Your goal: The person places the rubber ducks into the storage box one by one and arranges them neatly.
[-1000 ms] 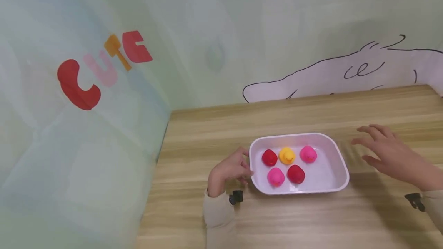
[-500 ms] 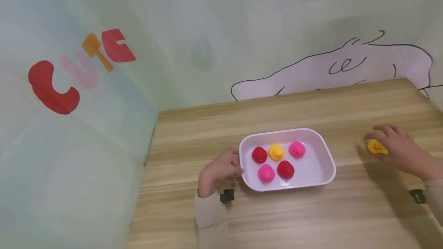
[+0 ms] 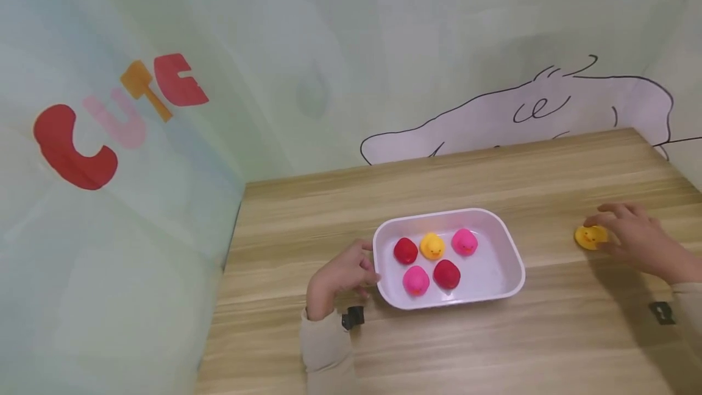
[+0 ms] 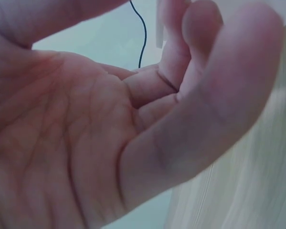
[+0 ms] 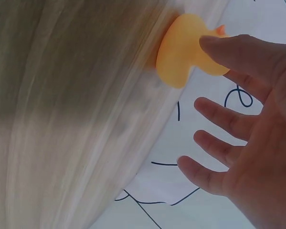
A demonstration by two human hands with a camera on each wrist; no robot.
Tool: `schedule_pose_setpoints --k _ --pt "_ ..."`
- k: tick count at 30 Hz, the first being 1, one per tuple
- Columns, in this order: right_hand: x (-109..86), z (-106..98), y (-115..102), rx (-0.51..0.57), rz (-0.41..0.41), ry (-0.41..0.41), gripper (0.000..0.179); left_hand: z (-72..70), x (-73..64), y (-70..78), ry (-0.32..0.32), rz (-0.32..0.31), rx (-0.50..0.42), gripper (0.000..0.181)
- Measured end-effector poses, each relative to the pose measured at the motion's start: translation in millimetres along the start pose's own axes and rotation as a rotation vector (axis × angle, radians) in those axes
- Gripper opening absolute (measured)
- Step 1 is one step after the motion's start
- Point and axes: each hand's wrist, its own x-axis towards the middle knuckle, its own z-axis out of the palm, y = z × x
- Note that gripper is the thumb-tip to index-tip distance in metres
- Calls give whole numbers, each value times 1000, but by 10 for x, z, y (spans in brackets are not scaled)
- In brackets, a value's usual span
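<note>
My left hand (image 3: 344,270) holds the left end of a white plastic tray (image 3: 490,268), thumb at the rim. In the left wrist view its fingers (image 4: 205,114) curl near the pale tray edge. Inside the tray sit small rubber ducks: two dark red ones, a pink pair, and a yellow one (image 3: 432,246). Out to the right, my right hand (image 3: 638,241) pinches another yellow rubber duck (image 3: 588,237), which rests on the tabletop. Seen from the right wrist, the thumb lies across that duck's head (image 5: 183,52), the index finger is behind it, and the other fingers are spread.
The wood-grain table (image 3: 439,352) ends at a pale printed wall sheet at the back, with a cartoon outline (image 3: 526,117). Another sheet (image 3: 109,261) with coloured letters stands along the left side. The tray's right half has bare floor.
My right hand has moved right, away from the tray, to the yellow duck and now has thumb and index finger at it. The left hand stays at the tray. The head view has shifted.
</note>
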Motion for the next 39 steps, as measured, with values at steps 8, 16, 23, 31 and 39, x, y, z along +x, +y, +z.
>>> schedule_pose_setpoints --k 8,16,23,31,39 --pt "0 17 3 -26 -116 101 39 6 20 -25 -4 -2 3 58" --pt "76 -37 -186 -10 -214 157 41 -6 1 -2 -10 3 -8 58" --pt "133 -110 -429 -1 -311 221 50 6 -3 2 -9 15 -15 56" --pt "194 -166 -750 4 -369 197 50 14 -1 1 -4 2 -17 54" --pt "216 -190 -1087 3 -386 154 54 24 -6 31 4 -24 -16 54"
